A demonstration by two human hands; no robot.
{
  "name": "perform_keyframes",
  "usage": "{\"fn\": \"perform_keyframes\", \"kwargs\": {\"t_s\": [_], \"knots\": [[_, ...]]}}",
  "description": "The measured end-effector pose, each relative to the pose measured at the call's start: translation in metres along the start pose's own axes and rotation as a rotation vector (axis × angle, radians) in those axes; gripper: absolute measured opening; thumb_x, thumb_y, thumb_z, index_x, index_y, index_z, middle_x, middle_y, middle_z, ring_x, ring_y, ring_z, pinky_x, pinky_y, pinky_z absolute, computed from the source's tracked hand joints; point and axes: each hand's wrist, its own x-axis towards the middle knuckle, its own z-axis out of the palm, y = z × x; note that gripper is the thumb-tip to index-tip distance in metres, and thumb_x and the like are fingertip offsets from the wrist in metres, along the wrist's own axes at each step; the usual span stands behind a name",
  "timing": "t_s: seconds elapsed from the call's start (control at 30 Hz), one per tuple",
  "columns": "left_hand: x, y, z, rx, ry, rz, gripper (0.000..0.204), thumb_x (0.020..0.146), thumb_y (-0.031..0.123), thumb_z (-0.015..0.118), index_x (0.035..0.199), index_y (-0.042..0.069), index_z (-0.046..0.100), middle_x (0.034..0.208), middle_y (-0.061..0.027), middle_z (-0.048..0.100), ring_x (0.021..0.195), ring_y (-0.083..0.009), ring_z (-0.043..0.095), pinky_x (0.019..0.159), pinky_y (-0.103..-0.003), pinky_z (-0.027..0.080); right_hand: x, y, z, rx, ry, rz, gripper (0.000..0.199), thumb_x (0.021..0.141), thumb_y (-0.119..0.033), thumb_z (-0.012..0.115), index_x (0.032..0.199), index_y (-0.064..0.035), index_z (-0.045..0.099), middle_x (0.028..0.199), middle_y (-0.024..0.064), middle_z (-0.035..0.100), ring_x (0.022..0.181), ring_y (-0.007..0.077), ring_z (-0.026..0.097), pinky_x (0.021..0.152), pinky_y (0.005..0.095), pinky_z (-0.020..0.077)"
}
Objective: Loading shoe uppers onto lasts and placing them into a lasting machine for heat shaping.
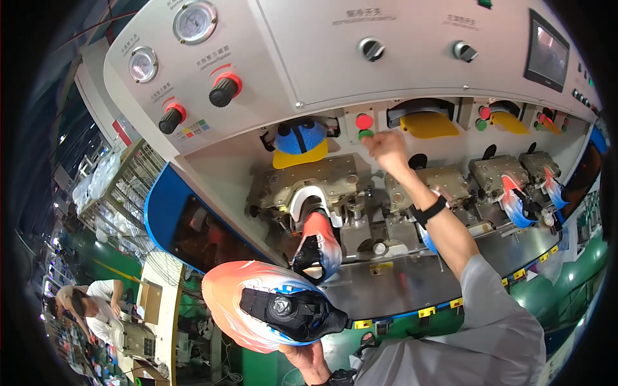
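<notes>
In my left hand (308,360) is an orange, white and blue shoe upper (225,302) with a black inner and a round dial, held in front of the machine at the lower middle. The fingers are partly hidden beneath it. My right hand (389,153) reaches up to the machine, fingers curled, one fingertip at the green button (365,134) below a red button (364,121). Nothing shows in that hand. A second shoe upper (317,238) sits at the leftmost station, its end by a white U-shaped clamp (310,195). Above hangs a blue form (301,137) with a yellow flap.
More stations stand to the right, with yellow flaps (430,125) and another shoe upper (515,202). Gauges (194,22), knobs and a screen (547,51) fill the upper panel. At left are a wire rack (116,174) with plastic bags and a person (103,309) at a bench.
</notes>
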Motion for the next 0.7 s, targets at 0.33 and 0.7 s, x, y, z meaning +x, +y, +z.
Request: {"fn": "perform_keyframes", "kwargs": {"t_s": [0.33,0.7], "knots": [[-0.055,-0.1,0.076,0.15,0.001,-0.11,0.095,0.067,0.054,0.08,0.141,0.007,0.043,0.137,-0.0076,0.053,0.123,-0.0261,0.053,0.106,-0.044,0.042,-0.219,-0.081,-0.196,0.797,-0.536,-0.494,0.057,0.07,-0.024,0.085,0.119,-0.0049,0.062,0.116,0.0098,0.061,0.084,0.0189,0.064,0.062,0.0265,0.0515],[-0.092,-0.173,0.125,0.139,-0.09,-0.195,0.081,0.071,0.049,0.078,0.135,0.008,0.048,0.121,-0.0043,0.063,0.107,-0.021,0.062,0.099,-0.04,0.049,-0.217,-0.015,-0.338,0.345,0.135,-0.454,0.028,0.081,-0.021,0.077,0.094,-0.0018,0.062,0.092,0.0133,0.063,0.078,0.0228,0.063,0.064,0.0314,0.0521]]}}
